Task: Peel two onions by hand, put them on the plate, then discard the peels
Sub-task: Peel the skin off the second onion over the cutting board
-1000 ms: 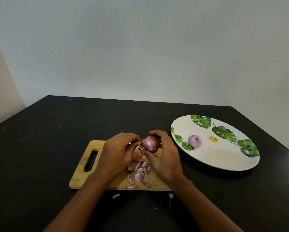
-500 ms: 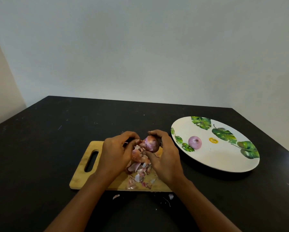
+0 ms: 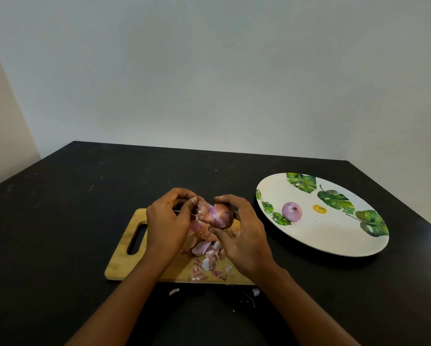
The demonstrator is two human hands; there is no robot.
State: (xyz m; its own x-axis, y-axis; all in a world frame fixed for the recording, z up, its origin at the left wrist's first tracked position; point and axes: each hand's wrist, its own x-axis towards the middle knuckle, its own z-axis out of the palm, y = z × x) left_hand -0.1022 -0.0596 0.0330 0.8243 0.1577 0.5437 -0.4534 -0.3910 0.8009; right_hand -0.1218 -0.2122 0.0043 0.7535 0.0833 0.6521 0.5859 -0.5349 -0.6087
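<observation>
The right hand has its fingers closed around a half-peeled onion, held above the cutting board; the left hand pinches a strip of skin at the onion's left side, thumb & fingers closed on it; loose peels lie on the board under the hands, a few bits on the counter in front; one peeled onion lies on the plate, to the right of the board.

A black counter carries a wooden cutting board with a handle slot, near the front edge, and a round white plate printed with green leaves, just beside the board's right end. Two small onion peel scraps lie on the bare counter just before the board.
</observation>
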